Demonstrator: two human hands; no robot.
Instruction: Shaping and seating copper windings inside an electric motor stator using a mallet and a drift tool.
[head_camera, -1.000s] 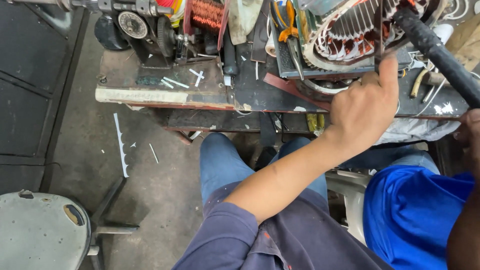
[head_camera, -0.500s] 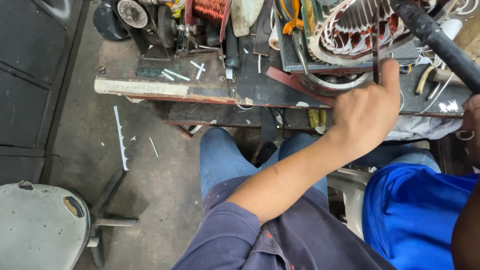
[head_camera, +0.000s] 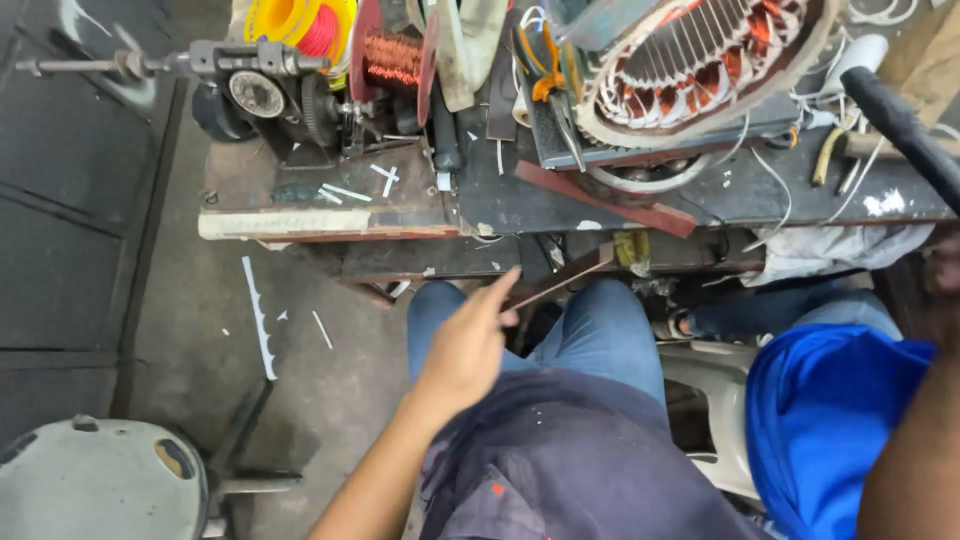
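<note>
Your left hand (head_camera: 465, 350) over lap, fingers pinching thin dark strip (head_camera: 560, 277), strip aimed at 1 o'clock toward motor stator (head_camera: 700, 60) on workbench (head_camera: 330, 215), likely for slot work. Your right hand: can't tell, nothing clear shows. Coil winder (head_camera: 300, 90) at 11 o'clock.

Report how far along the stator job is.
Done: the stator on the bench already shows reddish coils in its slots. In hand: the left hand pinches a thin brown strip over the lap, clear of the stator. Left: white wires trail loose beside it, and the strip seems not yet placed.
</note>
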